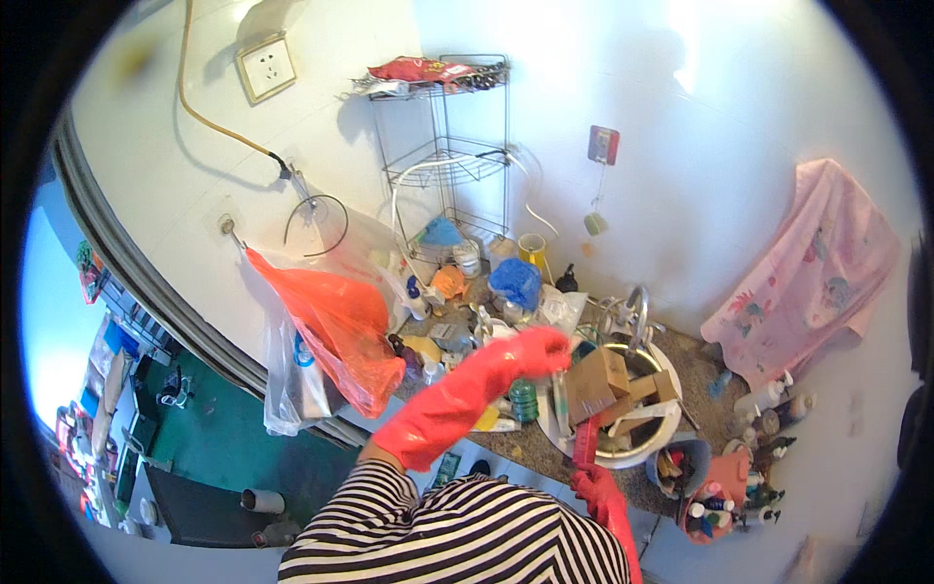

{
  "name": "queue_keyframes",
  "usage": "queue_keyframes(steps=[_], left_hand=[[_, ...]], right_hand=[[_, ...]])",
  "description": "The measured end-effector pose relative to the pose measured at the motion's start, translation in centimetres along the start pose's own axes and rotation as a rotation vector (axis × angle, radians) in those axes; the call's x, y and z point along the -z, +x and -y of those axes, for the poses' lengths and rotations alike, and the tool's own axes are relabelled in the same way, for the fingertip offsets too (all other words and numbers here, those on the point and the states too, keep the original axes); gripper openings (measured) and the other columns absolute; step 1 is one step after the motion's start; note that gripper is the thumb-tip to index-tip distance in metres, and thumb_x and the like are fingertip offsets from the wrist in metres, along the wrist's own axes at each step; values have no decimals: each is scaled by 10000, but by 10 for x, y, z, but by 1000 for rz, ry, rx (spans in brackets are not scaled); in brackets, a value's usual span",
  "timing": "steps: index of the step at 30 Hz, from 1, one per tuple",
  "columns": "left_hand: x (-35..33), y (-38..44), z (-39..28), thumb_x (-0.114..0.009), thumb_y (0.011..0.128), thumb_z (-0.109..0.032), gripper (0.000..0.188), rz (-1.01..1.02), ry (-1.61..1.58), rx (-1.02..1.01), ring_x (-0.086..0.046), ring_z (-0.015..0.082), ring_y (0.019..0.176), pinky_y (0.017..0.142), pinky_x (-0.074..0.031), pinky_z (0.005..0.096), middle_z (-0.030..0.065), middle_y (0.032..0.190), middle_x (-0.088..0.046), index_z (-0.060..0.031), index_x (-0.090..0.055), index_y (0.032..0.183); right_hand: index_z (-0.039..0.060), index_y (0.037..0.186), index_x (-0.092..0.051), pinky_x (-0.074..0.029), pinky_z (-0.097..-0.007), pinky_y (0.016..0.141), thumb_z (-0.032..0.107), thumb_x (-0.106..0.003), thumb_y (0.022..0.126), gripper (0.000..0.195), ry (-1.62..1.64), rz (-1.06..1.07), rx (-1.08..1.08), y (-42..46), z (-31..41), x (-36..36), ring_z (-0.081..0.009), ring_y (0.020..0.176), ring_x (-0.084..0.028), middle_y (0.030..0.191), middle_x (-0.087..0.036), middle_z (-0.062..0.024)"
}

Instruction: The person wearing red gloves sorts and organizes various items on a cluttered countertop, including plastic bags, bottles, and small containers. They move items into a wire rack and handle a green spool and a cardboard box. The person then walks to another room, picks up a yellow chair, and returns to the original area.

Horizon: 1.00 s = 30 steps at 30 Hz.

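Both my hands wear long red rubber gloves. My left hand (541, 352) is raised over the cluttered counter, left of the cardboard boxes, with its fingers curled; whether anything is in them is hidden. My right hand (600, 488), low at the counter's front edge, grips the lower end of a narrow red plastic object (585, 442) that stands up against the sink's front rim. A small brown cardboard box (595, 390) and further cardboard pieces (651, 390) lie across the round metal sink (668, 434), covering much of its bowl. A green ribbed plastic container (523, 400) stands below my left forearm.
Behind the sink rises a curved metal faucet (640, 303). Bottles, bags and a blue plastic bag (515, 282) crowd the counter beneath a wire rack (443, 139). An orange plastic bag (343, 321) hangs at left. Right of the sink are a grey container (680, 467) and several bottles.
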<state>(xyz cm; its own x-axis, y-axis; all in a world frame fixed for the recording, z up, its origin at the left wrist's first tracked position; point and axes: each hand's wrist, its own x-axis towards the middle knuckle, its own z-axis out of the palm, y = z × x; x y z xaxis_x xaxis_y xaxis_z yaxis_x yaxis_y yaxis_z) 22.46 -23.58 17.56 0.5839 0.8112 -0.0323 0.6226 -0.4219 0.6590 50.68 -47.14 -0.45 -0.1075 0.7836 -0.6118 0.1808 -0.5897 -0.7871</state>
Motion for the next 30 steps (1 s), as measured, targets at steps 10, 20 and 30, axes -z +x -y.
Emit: queue_keyframes(steps=[10,20,30], left_hand=[[445,-18,-57,-764,823,-503,770,-1039,601,-73,-552,329,1316,1084,-460,403,158,1406,-609,-120,-545,1453],[615,0,21,-873,697,-175,821,-321,699,271,-586,289,1267,1056,-479,402,139,1360,-635,-140,-552,1452],[584,57,12,-823,709,-173,854,-312,863,515,-635,277,1222,977,-536,418,90,1354,-661,-222,-501,1499]], right_hand=[[-27,1369,-590,-554,-332,771,285,-699,912,564,-49,-32,216,59,31,-53,-194,861,-689,1043,-735,-142],[-44,1387,-535,-544,-368,936,266,-737,937,582,250,-54,144,45,121,-91,-246,1034,-677,1141,-708,-185],[-44,1385,-556,-531,-317,821,234,-735,952,545,258,-78,269,88,166,-122,-171,963,-666,1109,-713,-116]])
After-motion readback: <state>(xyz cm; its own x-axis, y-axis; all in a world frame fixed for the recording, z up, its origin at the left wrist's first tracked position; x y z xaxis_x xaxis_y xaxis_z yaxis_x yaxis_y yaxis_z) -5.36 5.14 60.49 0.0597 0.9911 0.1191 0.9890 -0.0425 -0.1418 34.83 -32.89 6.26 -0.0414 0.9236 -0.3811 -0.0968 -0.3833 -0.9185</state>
